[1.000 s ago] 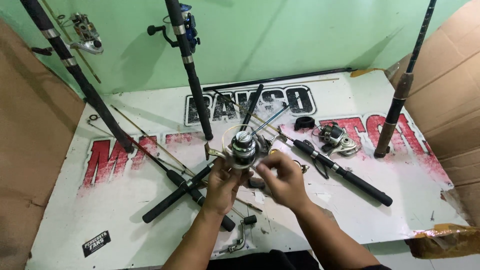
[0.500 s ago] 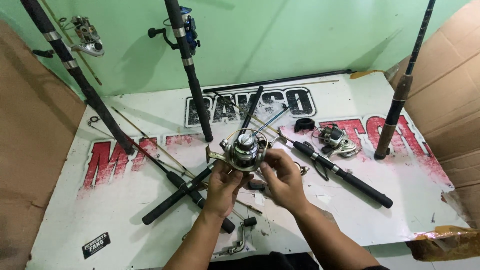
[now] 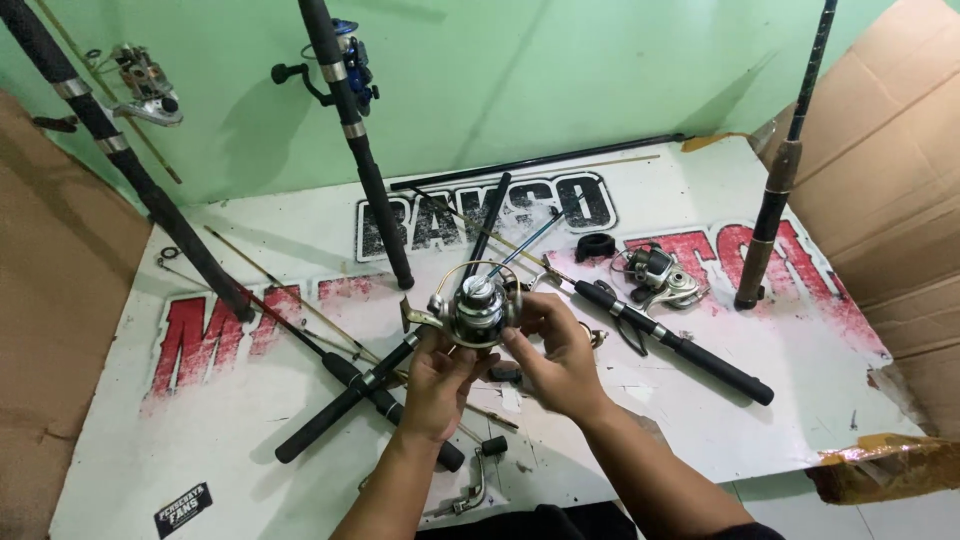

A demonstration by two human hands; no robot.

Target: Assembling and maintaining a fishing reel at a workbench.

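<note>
Far left of the hands: a dark fishing rod leaning against the green wall, a small silver reel mounted near its top.

Left of the hands, on the white printed board: two black-handled rods lying crossed, their grips ending just below the left wrist.

Above and left of the hands: a second upright rod, carrying a blue and black reel.

Below the hands: a loose metal crank handle with a black knob, flat on the board.

Left hand: raised off the board, fingers closed around the underside of the silver spinning reel.

Spinning reel: held up between both hands, spool upward, wire bail arched over it.

Right hand: pressed to the reel's right side, fingertips gripping the body. Both hands close together, clamped on the reel.

Right of the hands: a black-gripped rod lying diagonally, a second silver reel attached to it; a small black ring just above.

Far right: an upright rod with brown handle, beside cardboard.
</note>
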